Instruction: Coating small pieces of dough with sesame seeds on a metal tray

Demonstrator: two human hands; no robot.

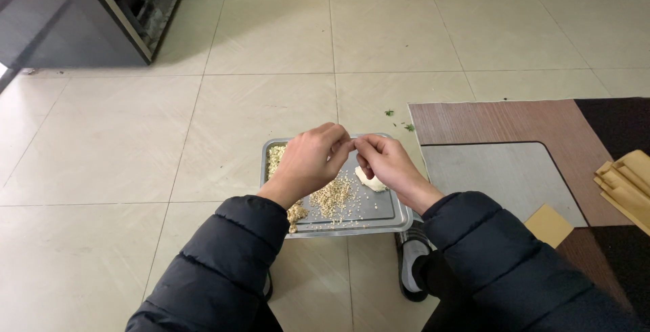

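A shiny metal tray [379, 218] lies on the tiled floor, scattered with small pale chopped bits [333, 196] and a whitish lump [371, 181] near its right side. Over the tray my left hand [308, 161] and my right hand [387, 162] meet fingertip to fingertip. They pinch something tiny between them; I cannot make out what it is. Both arms wear dark puffy sleeves.
A brown and grey mat [504, 159] lies right of the tray, with tan cardboard pieces [626, 183] at its far right edge. A dark cabinet [101, 13] stands at the upper left. Green scraps [399, 120] dot the floor behind the tray. A slippered foot [412, 264] shows below.
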